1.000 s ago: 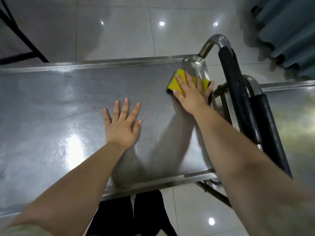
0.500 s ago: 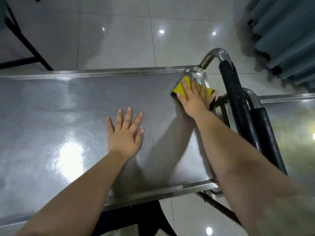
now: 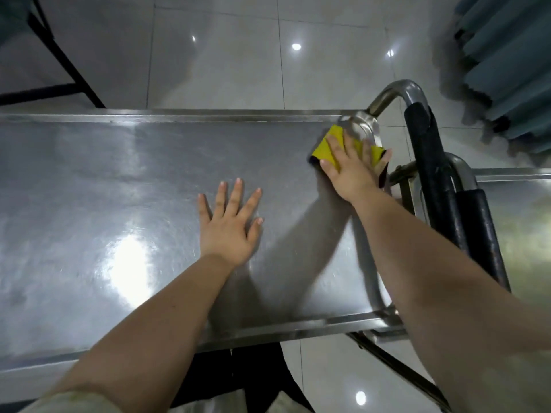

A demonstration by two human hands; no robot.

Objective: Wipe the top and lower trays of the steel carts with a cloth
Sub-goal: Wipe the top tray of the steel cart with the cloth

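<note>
The steel cart's top tray (image 3: 104,180) fills the left and middle of the view. My right hand (image 3: 351,171) presses a yellow cloth (image 3: 326,146) flat with straight fingers into the tray's far right corner, against the raised rim. Most of the cloth is hidden under the fingers. My left hand (image 3: 229,225) lies flat with spread fingers on the middle of the tray, holding nothing. The lower tray is hidden under the top one.
A steel handle with black padding (image 3: 429,162) rises at the cart's right end. A second steel cart (image 3: 518,210) with its own padded handle stands right beside it. Blue-grey curtains (image 3: 507,64) hang at the top right. A black frame (image 3: 59,70) stands on the tiled floor at the far left.
My right hand has slid the cloth a little farther into the far right corner of the tray. My left hand stays flat in place. The camera has tilted slightly.
</note>
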